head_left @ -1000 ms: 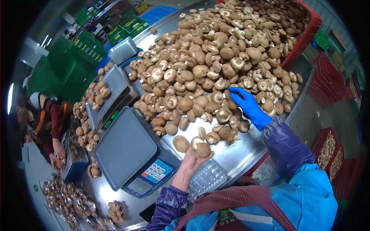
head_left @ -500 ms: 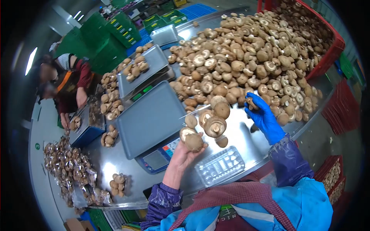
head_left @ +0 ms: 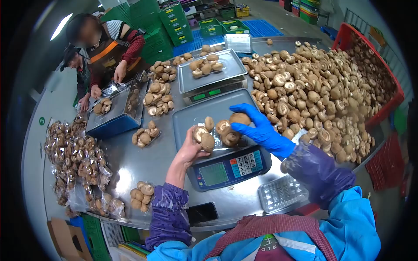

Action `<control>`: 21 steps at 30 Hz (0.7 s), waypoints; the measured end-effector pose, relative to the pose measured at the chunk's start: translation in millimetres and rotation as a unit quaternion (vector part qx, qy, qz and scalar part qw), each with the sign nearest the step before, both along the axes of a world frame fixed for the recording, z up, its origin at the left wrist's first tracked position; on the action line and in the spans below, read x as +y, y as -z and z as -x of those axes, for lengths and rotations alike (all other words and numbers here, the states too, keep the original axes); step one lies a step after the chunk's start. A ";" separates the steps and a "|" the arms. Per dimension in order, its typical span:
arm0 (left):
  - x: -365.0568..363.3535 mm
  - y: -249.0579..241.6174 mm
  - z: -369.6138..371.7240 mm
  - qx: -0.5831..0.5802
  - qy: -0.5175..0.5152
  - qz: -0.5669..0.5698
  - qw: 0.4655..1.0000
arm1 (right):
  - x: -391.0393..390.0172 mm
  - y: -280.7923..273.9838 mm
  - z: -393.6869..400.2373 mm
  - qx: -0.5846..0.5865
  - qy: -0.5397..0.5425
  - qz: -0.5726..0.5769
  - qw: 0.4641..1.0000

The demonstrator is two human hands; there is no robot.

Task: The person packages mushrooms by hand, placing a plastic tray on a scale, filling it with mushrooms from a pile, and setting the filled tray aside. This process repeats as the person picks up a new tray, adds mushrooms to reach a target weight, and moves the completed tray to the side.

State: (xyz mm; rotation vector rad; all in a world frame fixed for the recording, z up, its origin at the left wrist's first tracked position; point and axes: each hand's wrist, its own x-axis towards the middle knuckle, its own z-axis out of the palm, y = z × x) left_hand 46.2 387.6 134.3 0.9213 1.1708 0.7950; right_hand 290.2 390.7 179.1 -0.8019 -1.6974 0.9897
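Observation:
My bare left hand (head_left: 190, 147) grips the left end of a clear plastic tray (head_left: 216, 142) with several brown shiitake mushrooms in it. This tray overlaps the grey platform of a weighing scale (head_left: 185, 117). At the tray's right end, my right hand (head_left: 264, 134), in a blue glove, has its thumb and fingers around a shiitake mushroom (head_left: 240, 118). The scale's display and keypad (head_left: 248, 163) face me just below the tray. A second clear tray (head_left: 283, 193) lies on the table by my right forearm, with no mushrooms in it.
A large mushroom heap (head_left: 313, 95) spreads from a tipped red crate (head_left: 394, 102). Another scale (head_left: 213, 80) bears mushrooms. Wrapped packs (head_left: 76, 161) pile up at left. Across the table, a co-worker (head_left: 115, 52) works at a wrapping machine (head_left: 115, 108). A phone (head_left: 202, 213) lies near the front edge.
My left hand has brought the tray from over the bare table to over the scale. My right hand has moved left from the heap to the tray, still with a mushroom. The view has shifted.

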 end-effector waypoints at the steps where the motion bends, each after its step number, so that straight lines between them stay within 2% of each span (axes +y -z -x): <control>1: 3.8 6.1 4.6 -0.004 -0.003 -0.002 1.000 | 6.7 1.4 14.6 -0.004 -0.003 -0.002 1.000; 4: 4.6 19.3 12.8 0.170 -0.036 -0.076 0.982 | 21.5 2.4 50.7 -0.041 0.007 -0.063 0.997; 5: 1.6 20.2 13.4 0.168 -0.036 -0.076 0.982 | 25.6 11.0 57.4 -0.042 0.007 -0.063 0.997; 6: -0.8 21.6 13.7 0.196 -0.040 -0.103 0.974 | 29.8 26.8 64.0 -0.240 0.027 -0.139 0.960; 7: -2.7 21.9 13.9 0.224 -0.044 -0.129 0.965 | 31.9 37.9 69.5 -0.427 0.044 -0.207 0.879; 8: -4.3 20.6 14.1 0.245 -0.046 -0.131 0.959 | 32.6 48.8 71.2 -0.454 0.038 -0.147 0.878; 12: -5.5 26.2 24.3 0.271 -0.056 -0.159 0.948 | 32.9 26.5 56.1 -0.392 0.029 -0.171 0.904; 14: -7.0 27.8 31.9 0.264 -0.078 -0.172 0.946 | 28.5 5.5 33.3 -0.186 0.063 -0.074 0.978; 16: -10.0 26.1 38.0 0.237 -0.121 -0.181 0.947 | 30.9 9.7 -2.5 -0.108 0.083 -0.013 0.991; 19: -21.0 11.4 38.9 0.200 -0.165 -0.165 0.951 | 12.6 29.8 -58.7 -0.038 0.126 0.106 0.986; 20: -25.4 7.8 38.0 0.191 -0.177 -0.166 0.951 | 6.4 44.7 -80.4 -0.108 0.160 0.079 0.978; 21: -28.7 5.3 38.1 0.193 -0.178 -0.159 0.952 | 1.3 74.4 -103.1 -0.105 0.176 0.074 0.976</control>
